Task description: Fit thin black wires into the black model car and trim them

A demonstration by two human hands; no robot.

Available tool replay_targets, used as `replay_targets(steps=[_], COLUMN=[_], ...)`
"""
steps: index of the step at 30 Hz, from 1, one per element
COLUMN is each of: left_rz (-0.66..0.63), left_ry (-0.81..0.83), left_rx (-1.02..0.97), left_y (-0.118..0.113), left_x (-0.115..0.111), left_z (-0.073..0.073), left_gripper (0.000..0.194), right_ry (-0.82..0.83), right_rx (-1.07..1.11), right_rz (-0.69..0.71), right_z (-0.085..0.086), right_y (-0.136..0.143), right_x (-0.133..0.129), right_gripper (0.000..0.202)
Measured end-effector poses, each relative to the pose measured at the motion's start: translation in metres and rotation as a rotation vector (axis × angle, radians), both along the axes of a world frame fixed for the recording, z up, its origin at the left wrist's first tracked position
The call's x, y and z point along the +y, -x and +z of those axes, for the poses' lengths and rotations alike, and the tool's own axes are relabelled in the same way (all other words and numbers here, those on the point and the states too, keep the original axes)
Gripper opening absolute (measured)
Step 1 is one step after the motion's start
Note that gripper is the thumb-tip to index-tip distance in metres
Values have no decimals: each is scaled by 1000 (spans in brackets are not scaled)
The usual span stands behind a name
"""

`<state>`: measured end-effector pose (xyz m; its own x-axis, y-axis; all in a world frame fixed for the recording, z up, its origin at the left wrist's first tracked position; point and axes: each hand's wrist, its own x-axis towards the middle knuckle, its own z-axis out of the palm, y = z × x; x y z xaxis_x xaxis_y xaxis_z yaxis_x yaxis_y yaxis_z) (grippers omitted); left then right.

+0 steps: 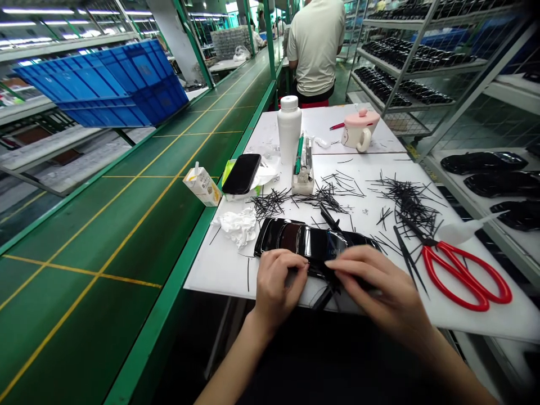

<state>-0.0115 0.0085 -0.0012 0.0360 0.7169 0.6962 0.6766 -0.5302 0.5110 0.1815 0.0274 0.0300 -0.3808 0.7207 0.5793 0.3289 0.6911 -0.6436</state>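
Note:
A glossy black model car body (282,236) lies on the white table with its doors or flaps standing out on both sides. My left hand (276,281) is at its near side, thumb and forefinger pinched together by the edge. My right hand (375,284) is also closed in a pinch, close to the near open flap. Whatever is between the fingertips of either hand is too small to make out. Thin black strips (409,202) lie in loose piles beyond and to the right of the car. Black tweezers (409,260) rest right of my right hand.
Red-handled scissors (464,275) and a white nozzle bottle (459,230) lie at right. Behind the car are a phone (242,174), white bottle (289,129), lidded mug (358,132) and crumpled tissue (238,226). A drink carton (202,184) stands by the green conveyor (126,225). A person (316,50) sits ahead.

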Motion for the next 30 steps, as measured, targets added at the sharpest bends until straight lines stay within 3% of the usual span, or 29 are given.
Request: replay_targets(steps=[4, 12, 20, 24, 28, 30], left_rz=[64, 79, 182, 166, 153, 158], left_ry=[-6, 18, 90, 135, 168, 190], left_rx=[-45, -51, 26, 27, 42, 49], left_y=[-3, -4, -6, -5, -4, -4], left_x=[-1, -4, -4, -5, -5, -5], left_z=[-4, -9, -12, -13, -12, -12], left_gripper=[21, 21, 28, 31, 32, 34], right_ry=[-234, -306, -354, -462, -419, -373], right_rx=[-263, -221, -474, -555, -620, -646], right_rz=[24, 88, 192, 343, 522, 547], right_z=[-8, -19, 0, 7, 9, 11], right_y=[12, 13, -6, -8, -9, -11], right_x=[20, 24, 36, 48, 59, 63], right_gripper=[23, 20, 20, 27, 23, 23])
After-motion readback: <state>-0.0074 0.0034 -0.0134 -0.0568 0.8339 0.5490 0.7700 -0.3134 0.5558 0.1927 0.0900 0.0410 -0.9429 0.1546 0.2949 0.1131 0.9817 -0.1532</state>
